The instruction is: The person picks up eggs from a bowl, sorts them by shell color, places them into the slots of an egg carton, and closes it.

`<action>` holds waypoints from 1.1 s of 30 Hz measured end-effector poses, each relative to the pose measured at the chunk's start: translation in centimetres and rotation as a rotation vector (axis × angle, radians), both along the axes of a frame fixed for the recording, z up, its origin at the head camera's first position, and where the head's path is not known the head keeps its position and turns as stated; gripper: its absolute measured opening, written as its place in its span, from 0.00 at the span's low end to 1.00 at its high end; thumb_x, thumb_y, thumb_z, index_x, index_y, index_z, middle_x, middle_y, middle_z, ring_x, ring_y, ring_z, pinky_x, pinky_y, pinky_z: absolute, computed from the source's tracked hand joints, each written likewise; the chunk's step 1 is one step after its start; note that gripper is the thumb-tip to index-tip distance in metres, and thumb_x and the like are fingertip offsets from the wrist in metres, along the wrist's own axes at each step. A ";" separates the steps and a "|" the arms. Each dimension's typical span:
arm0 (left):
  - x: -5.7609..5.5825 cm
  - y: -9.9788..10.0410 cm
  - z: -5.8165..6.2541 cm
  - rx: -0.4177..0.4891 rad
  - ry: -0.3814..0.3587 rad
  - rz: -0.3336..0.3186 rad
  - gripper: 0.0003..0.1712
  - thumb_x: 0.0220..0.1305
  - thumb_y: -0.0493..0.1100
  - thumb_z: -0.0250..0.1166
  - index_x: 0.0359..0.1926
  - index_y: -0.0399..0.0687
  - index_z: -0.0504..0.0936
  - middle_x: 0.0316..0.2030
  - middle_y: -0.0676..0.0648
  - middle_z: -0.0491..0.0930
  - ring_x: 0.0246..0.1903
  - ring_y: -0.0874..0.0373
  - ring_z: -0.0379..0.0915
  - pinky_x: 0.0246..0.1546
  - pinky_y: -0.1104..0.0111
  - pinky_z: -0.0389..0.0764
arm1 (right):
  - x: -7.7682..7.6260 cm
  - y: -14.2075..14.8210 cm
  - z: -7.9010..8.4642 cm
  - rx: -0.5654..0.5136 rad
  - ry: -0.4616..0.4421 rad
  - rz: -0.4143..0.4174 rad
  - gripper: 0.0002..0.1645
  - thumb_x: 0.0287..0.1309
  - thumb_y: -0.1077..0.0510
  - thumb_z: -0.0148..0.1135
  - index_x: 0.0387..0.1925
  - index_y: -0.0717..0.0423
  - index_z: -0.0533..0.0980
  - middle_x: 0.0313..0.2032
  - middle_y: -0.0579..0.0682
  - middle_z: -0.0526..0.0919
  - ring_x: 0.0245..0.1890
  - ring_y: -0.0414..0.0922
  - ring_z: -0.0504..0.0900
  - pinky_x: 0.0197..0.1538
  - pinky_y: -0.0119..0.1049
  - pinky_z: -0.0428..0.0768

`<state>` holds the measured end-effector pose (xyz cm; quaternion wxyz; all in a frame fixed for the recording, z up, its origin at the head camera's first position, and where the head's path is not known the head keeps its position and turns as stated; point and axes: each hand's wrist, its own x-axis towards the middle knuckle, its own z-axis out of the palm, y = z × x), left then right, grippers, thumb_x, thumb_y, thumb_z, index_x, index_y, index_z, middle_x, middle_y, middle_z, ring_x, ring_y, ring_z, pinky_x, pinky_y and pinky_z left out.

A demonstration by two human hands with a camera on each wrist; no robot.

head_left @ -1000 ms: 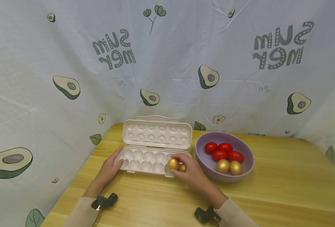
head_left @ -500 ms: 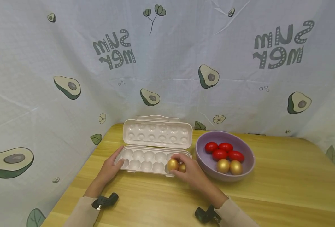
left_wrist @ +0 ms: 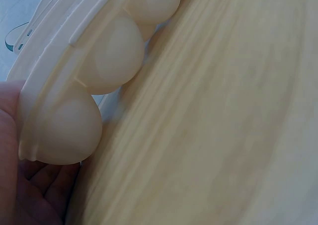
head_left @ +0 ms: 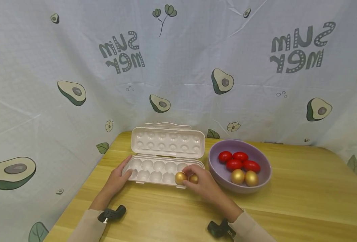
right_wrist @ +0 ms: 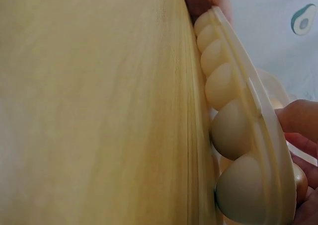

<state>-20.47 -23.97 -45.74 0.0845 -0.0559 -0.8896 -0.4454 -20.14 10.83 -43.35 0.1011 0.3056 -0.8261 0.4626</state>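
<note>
In the head view an egg carton lies unfolded on the table, its cupped base [head_left: 156, 177] in front and its lid [head_left: 167, 143] behind. My left hand [head_left: 118, 177] grips the left end of the base; the left wrist view shows its thumb along the rim and fingers below. At the front right, a golden egg [head_left: 180, 178] sits low in a cup. The thumb and index finger of my right hand [head_left: 205, 184] are curled at that egg's right side. A second golden egg [head_left: 193, 178] rests in the corner cup, partly hidden by the right hand.
A purple bowl [head_left: 264, 173] stands right of the carton, close to the right forearm. It holds several red eggs [head_left: 234, 165] and two golden eggs [head_left: 237, 176]. Behind the wooden table [head_left: 302, 188] hangs a printed curtain [head_left: 184, 67].
The golden egg in my right fingers has come down and slightly left into its cup. The right fingertips have lowered a little with it. The left hand and carton stay in place.
</note>
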 end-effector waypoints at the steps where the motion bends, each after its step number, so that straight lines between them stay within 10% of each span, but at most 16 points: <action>1: 0.0 0.0 0.0 0.001 -0.001 0.001 0.35 0.66 0.39 0.55 0.73 0.46 0.59 0.69 0.35 0.60 0.68 0.36 0.54 0.68 0.45 0.56 | 0.0 0.0 0.0 0.001 0.001 0.001 0.19 0.48 0.63 0.73 0.44 0.54 0.79 0.38 0.43 0.83 0.38 0.42 0.81 0.47 0.39 0.82; 33: -0.1 -0.1 -0.2 0.000 0.014 -0.001 0.34 0.67 0.39 0.55 0.73 0.46 0.59 0.69 0.35 0.60 0.68 0.37 0.54 0.68 0.46 0.56 | 0.0 -0.1 0.2 0.015 -0.047 -0.015 0.17 0.50 0.61 0.73 0.43 0.51 0.79 0.37 0.40 0.83 0.37 0.41 0.81 0.45 0.36 0.81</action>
